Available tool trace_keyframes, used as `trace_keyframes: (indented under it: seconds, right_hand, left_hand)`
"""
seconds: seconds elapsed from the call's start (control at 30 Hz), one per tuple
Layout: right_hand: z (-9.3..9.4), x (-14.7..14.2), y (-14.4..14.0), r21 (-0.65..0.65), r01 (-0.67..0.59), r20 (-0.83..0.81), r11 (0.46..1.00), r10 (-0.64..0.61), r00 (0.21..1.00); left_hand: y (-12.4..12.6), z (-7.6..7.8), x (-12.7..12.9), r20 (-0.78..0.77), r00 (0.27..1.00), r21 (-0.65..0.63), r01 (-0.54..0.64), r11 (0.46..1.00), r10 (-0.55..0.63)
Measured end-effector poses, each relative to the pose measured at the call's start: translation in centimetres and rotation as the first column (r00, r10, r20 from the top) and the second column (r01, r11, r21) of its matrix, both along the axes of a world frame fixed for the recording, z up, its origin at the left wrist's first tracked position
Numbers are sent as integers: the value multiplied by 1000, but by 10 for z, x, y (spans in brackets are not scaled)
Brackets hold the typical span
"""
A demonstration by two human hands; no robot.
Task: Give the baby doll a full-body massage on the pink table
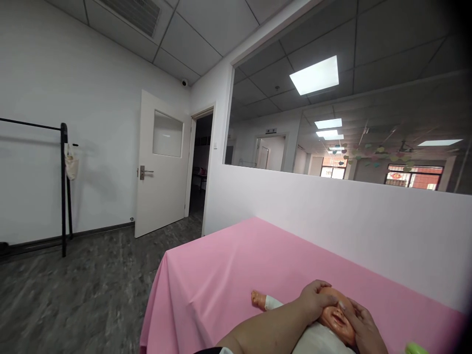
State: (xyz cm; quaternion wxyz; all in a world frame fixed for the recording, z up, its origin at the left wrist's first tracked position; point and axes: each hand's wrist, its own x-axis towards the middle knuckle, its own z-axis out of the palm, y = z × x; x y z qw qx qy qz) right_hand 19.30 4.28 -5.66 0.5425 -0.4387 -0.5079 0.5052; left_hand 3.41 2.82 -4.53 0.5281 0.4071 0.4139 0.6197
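Observation:
A baby doll (336,322) in white clothing lies face up on the pink tablecloth (221,275), near the bottom of the view. My left hand (316,298) curves round one side of its head, the thumb across the upper face. On the other side my right hand (365,324) cups the head, its thumb also on the face. Between them the doll's forehead, nose and mouth show, while both thumbs cover the eye area. One doll hand (258,299) sticks out from a white sleeve beyond my left forearm. The doll's lower body is out of view.
A light green object (415,348), mostly cut off, is at the bottom right. Beyond the table stands a white wall (295,201) with a large window (350,108). To the left are an open door (162,187) and a black rack (64,196) with a hanging bag (72,164).

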Motion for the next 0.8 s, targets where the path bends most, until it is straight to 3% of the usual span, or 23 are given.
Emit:
trace_keyframes:
  seconds: [0.23, 0.43, 0.57, 0.67, 0.8]
  right_hand:
    - [0, -1, -2, 31, 11, 46, 999, -12, 999]
    - [-17, 0, 7, 27, -29, 7, 999, 29, 1000]
    - [-27, 2, 10, 92, -41, 101, 995, 31, 994]
    - [-31, 4, 10, 162, -8, 212, 987, -27, 977]
    - [-29, 7, 5, 239, 64, 453, 969, -170, 875]
  left_hand:
    - [5, -3, 1, -41, 998, -9, -45, 999, 45]
    - [15, -13, 2, -59, 995, 26, -82, 996, 83]
    - [12, -14, 0, -161, 980, 76, -109, 991, 120]
    - [3, -11, -4, -299, 931, 141, -173, 975, 208]
    - [-16, -4, -12, -525, 785, 231, -239, 943, 328]
